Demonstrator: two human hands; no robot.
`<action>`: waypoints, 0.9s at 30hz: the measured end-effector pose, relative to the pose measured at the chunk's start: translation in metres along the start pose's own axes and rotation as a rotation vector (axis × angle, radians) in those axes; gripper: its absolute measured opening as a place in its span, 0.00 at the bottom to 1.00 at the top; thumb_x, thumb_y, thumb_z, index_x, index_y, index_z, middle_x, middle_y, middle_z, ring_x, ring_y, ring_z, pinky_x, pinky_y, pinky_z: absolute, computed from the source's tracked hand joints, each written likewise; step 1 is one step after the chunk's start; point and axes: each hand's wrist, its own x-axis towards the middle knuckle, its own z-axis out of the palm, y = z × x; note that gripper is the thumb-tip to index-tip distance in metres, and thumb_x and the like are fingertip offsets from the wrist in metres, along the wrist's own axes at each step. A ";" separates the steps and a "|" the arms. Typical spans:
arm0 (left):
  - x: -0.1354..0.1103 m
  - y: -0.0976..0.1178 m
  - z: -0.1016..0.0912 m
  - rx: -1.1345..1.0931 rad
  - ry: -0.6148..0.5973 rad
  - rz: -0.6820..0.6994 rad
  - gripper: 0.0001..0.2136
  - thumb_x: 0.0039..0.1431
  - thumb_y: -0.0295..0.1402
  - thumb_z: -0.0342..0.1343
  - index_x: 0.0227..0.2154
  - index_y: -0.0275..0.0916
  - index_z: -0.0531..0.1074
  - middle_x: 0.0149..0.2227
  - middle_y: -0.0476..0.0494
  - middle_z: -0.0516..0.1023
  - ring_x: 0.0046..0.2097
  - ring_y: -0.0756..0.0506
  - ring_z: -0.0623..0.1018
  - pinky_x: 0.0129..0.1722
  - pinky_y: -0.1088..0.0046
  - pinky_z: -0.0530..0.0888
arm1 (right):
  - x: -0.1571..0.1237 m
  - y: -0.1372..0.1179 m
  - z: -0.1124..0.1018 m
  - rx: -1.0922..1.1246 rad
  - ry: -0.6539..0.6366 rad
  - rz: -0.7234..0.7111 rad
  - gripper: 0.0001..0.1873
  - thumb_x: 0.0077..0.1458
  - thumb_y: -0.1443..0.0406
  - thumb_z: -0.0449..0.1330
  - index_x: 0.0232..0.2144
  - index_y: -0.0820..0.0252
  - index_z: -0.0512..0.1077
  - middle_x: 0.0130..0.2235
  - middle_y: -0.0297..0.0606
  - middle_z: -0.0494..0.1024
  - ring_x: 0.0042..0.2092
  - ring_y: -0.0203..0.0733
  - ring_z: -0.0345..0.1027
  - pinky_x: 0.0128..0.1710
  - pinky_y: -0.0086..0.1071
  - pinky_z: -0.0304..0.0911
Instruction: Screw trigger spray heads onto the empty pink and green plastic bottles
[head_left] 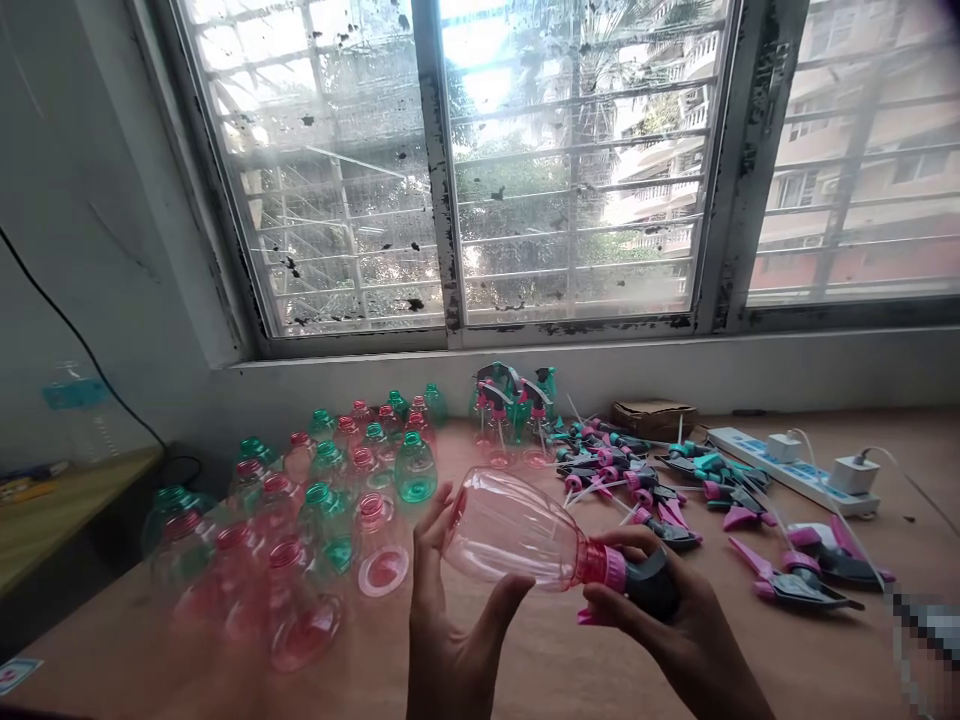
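Note:
My left hand [450,620] grips the body of a clear pink spray bottle [510,535], which lies on its side above the wooden table [540,650]. My right hand [660,610] is closed round the grey and pink trigger spray head [641,580] at the bottle's neck. The bottle's base points up and to the left.
Several uncapped pink and green bottles [330,500] stand at the left. A few finished bottles with spray heads [510,410] stand by the window wall. Loose spray heads [675,490] lie at the right, beside a power strip [795,465] and a cardboard box [654,418].

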 end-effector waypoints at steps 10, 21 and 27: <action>-0.001 -0.001 -0.003 -0.074 -0.127 0.009 0.39 0.50 0.52 0.70 0.65 0.52 0.66 0.69 0.40 0.65 0.72 0.29 0.59 0.71 0.47 0.57 | 0.000 0.002 -0.007 0.105 -0.013 0.058 0.21 0.42 0.55 0.80 0.36 0.55 0.81 0.28 0.30 0.81 0.27 0.37 0.73 0.27 0.30 0.79; -0.001 -0.007 -0.007 -0.001 -0.163 0.052 0.34 0.54 0.47 0.70 0.63 0.56 0.67 0.71 0.45 0.63 0.73 0.31 0.57 0.72 0.48 0.56 | 0.002 0.005 -0.010 0.145 0.001 0.131 0.25 0.43 0.51 0.79 0.37 0.59 0.79 0.24 0.32 0.80 0.25 0.39 0.74 0.27 0.36 0.81; -0.001 -0.002 0.000 -0.036 -0.050 -0.007 0.32 0.57 0.48 0.67 0.64 0.51 0.67 0.70 0.41 0.64 0.72 0.31 0.60 0.71 0.48 0.57 | 0.002 0.001 -0.004 0.050 -0.015 0.031 0.21 0.40 0.56 0.81 0.36 0.57 0.82 0.29 0.31 0.80 0.27 0.37 0.71 0.27 0.31 0.80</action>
